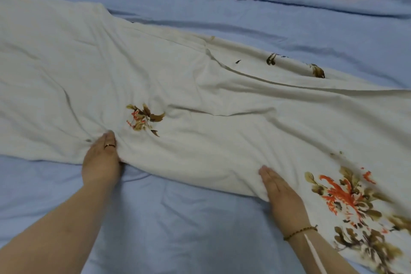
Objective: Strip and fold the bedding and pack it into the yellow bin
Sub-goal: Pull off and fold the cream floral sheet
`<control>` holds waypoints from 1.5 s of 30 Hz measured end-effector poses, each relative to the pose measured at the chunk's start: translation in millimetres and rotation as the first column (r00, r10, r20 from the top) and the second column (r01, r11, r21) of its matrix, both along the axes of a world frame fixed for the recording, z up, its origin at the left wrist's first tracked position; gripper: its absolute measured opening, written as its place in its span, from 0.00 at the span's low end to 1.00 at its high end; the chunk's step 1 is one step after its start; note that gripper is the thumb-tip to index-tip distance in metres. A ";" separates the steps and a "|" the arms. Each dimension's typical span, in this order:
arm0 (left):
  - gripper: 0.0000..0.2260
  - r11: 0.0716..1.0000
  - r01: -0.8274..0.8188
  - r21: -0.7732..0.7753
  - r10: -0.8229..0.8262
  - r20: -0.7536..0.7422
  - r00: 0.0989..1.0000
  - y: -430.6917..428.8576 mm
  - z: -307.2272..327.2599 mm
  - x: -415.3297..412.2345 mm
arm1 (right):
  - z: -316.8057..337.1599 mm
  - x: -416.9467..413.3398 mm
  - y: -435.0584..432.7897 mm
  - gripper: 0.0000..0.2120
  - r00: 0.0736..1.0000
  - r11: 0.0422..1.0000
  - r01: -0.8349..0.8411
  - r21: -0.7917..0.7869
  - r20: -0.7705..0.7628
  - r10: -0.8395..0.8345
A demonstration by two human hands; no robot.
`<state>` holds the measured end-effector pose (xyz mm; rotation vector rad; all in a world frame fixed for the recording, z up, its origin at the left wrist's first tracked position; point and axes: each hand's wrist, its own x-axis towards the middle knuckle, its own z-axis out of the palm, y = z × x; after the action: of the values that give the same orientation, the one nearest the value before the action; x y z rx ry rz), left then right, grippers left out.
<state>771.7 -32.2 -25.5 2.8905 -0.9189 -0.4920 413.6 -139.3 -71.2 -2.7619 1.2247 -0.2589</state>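
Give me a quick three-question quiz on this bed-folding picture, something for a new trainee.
1. True or false: the right hand lies flat on the white floral cloth.
2. The ring is on which hand? A) left B) right
3. Fill in: the white floral cloth lies spread on a ____ sheet.

Key: 1 true; 2 A, the left hand; 3 blue.
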 end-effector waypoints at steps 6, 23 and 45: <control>0.21 0.956 0.278 0.095 -0.279 0.003 0.960 47.1 38.2 41.2 | 42.5 -15.4 16.3 0.34 0.992 0.999 -0.043 0.031 0.117 0.039; 0.24 0.925 0.380 -0.015 -0.381 -0.015 0.925 61.0 30.4 -4.6 | 47.7 0.1 40.7 0.27 0.978 0.940 0.035 0.341 -0.203 0.037; 0.29 0.848 0.382 -0.368 -0.364 0.120 0.924 -137.8 -32.0 -12.6 | 52.3 146.8 -222.9 0.15 0.970 0.700 0.221 0.679 -0.229 -0.084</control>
<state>759.1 -170.0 -57.5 2.3805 -1.4182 -0.2266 560.4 -362.2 -18.9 -2.0409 1.2504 0.3934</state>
